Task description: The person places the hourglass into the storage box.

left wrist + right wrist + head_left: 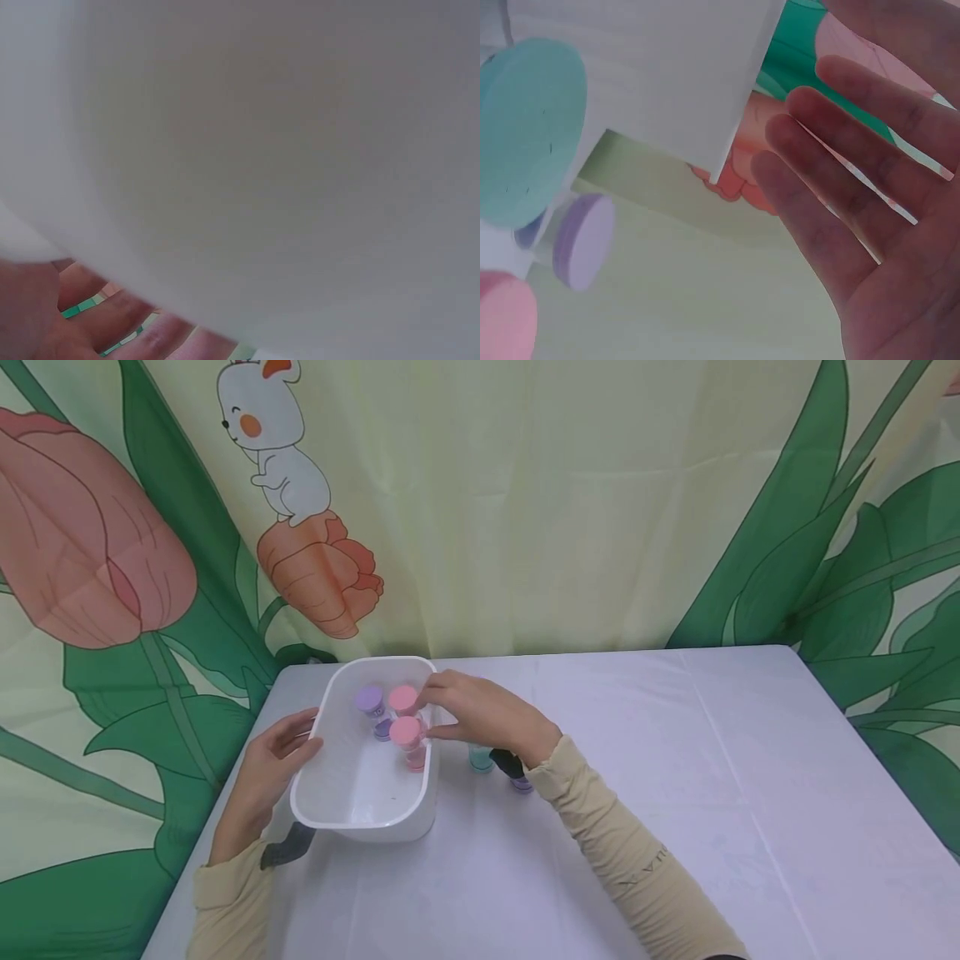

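A white plastic bin point(360, 793) stands on the table point(675, 793), near its left back corner. Inside the bin, at the far end, there are several small jars: one jar with a purple lid point(368, 699) and two jars with pink lids, one further back point(402, 698) and one closer to the person point(406, 731). A darker purple lid point(383, 728) is partly visible between them.

The left hand point(273, 764) rests against the left outer wall of the bin, with the thumb at the rim and the fingers lightly bent along the wall. It touches and steadies the bin, but no finger closes around it. In the left wrist view the white wall fills almost the whole picture, and only some fingers point(112, 322) show at the bottom.

The right hand point(480, 714) is over the right rim of the bin, and its fingertips are just beside the two pink-lidded jars. In the right wrist view the palm is open and the fingers point(832, 187) are straight and a little spread — they hold nothing. In this same view a teal lid point(525, 142), a purple lid and a part of a pink lid appear close to the camera.

Outside the bin, just to its right and under the right wrist, a jar with teal contents point(480, 758) and a small purple jar point(522, 783) stand on the table, partly hidden by a dark strap at the wrist.

No label or brand can be read on the jars or on the bin. On the beige right sleeve point(637, 860) there is small dark print — it is too small to read.
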A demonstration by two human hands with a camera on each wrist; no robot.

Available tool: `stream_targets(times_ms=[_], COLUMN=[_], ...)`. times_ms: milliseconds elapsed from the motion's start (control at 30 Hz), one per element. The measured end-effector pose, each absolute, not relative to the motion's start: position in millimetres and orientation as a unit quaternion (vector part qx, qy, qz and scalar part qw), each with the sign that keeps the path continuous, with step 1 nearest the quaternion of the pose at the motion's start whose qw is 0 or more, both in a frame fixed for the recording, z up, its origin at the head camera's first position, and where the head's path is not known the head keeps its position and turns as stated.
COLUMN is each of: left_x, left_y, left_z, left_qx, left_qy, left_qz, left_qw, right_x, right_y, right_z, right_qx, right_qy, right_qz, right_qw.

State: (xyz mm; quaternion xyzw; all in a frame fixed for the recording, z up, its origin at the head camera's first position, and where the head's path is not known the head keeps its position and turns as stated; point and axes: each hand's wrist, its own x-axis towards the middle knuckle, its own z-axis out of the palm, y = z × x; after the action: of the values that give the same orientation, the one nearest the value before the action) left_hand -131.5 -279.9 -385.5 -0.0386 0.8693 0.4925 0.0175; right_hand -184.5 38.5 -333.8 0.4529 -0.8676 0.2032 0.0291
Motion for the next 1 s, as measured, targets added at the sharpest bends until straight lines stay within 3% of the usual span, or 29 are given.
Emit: stream_targets(times_ms=[433, 1000], left_x=[-132, -129], left_y=[-282, -280], left_z=[-386, -386], left_qx=[-0.031, -0.039], left_qy=[0.867, 0.866], left_qz=[0.497, 0.498], left_qw=[0.014, 0.016], right_x=[-189, -189], right_y=[60, 90], right_z=[-334, -346], right_qx=[0.448, 0.397], right_qy=[-0.874, -0.899], right_qz=[0.182, 0.187], right_qw=[0.04, 0.011])
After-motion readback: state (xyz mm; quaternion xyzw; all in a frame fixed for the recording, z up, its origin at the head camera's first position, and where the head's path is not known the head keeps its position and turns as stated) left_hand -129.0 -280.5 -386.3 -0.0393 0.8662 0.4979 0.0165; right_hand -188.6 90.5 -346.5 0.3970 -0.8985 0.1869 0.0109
